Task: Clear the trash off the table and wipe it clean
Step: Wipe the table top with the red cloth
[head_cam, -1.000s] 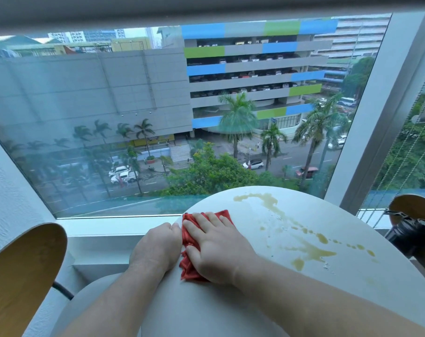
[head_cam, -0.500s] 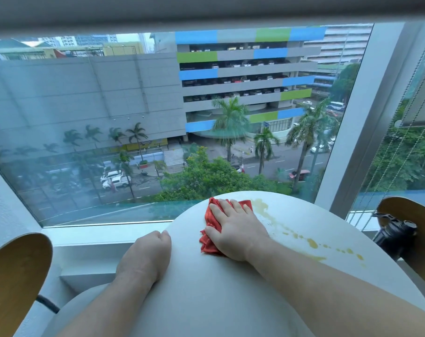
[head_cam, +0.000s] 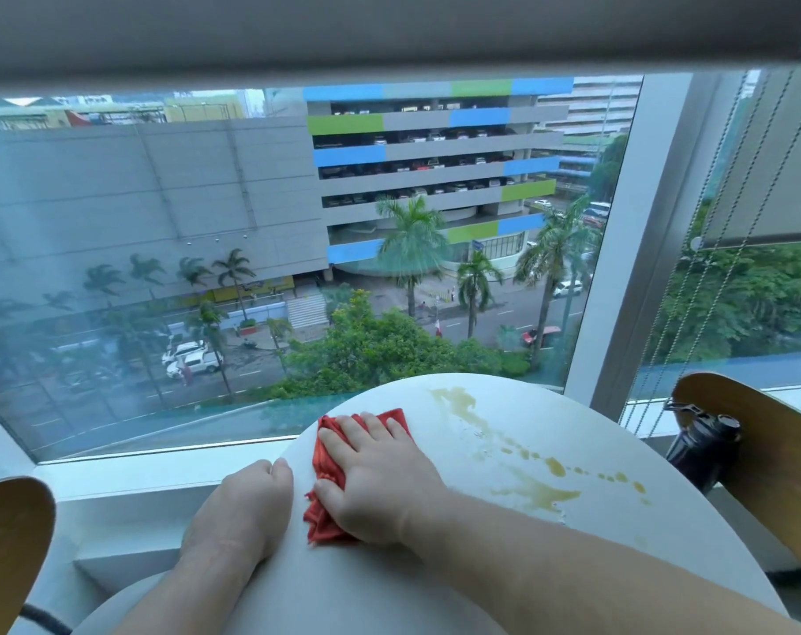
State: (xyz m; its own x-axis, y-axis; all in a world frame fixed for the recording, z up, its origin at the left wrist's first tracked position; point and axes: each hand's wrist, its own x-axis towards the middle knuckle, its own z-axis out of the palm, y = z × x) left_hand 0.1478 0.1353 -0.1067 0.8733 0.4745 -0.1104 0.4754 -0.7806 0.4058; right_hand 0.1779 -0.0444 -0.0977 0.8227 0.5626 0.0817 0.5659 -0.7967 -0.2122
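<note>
Two hands on the round surface [head_cam: 389,588]: right hand [head_cam: 380,478] lies flat, grip wide, straight fingers pressing the red cloth [head_cam: 320,520] at about 10 o'clock, likely to spread pressure for wiping. Left hand [head_cam: 247,506] rests curled at the 9 o'clock rim, probably bracing; whether its grip clasps the edge, cannot tell. Yellow spill [head_cam: 536,492] runs 12 to 3 o'clock, unwiped, just right of the cloth.

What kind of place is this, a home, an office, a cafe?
Likely an upper-floor flat or hotel room: a small round table sits by a large window looking down on a street and parking garage, with wooden chairs either side and a roller blind overhead.
</note>
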